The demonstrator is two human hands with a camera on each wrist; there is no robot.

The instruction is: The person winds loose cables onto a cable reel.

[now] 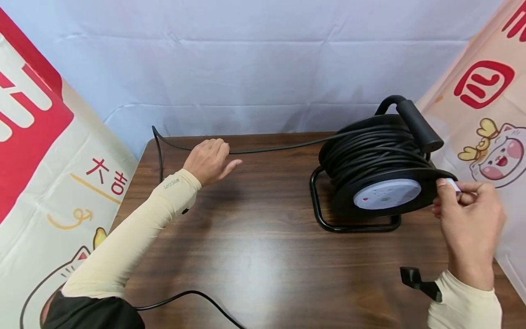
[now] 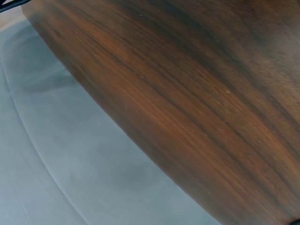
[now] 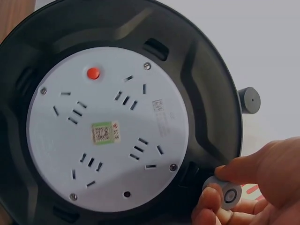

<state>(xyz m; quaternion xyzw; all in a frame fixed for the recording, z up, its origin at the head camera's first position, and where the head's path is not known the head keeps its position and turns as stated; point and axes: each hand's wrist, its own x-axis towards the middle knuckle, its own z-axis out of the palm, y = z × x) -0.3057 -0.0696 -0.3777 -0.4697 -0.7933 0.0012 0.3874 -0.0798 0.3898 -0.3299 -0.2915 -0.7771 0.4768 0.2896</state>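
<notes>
A black cable reel (image 1: pixel 429 185) stands at the right of the table, wound with thick black cable (image 1: pixel 370 148). My right hand (image 1: pixel 470 214) pinches a small pale knob (image 3: pixel 230 196) at the edge of its disc between thumb and fingers. In the right wrist view the disc carries a white socket panel (image 3: pixel 108 159) with a red button. From the reel, a length of cable (image 1: pixel 283 148) runs left along the table's back, and my left hand (image 1: pixel 209 160) has its fingers over it, thumb sticking out. The left wrist view shows none of this hand.
The reel rests on a black tube stand (image 1: pixel 353 227) and has a thick carrying handle (image 1: pixel 419 125) on top. Beyond my left hand the cable bends down the table's left side. Another stretch of cable (image 1: pixel 197 292) crosses the front edge. Printed cloths hang at both sides.
</notes>
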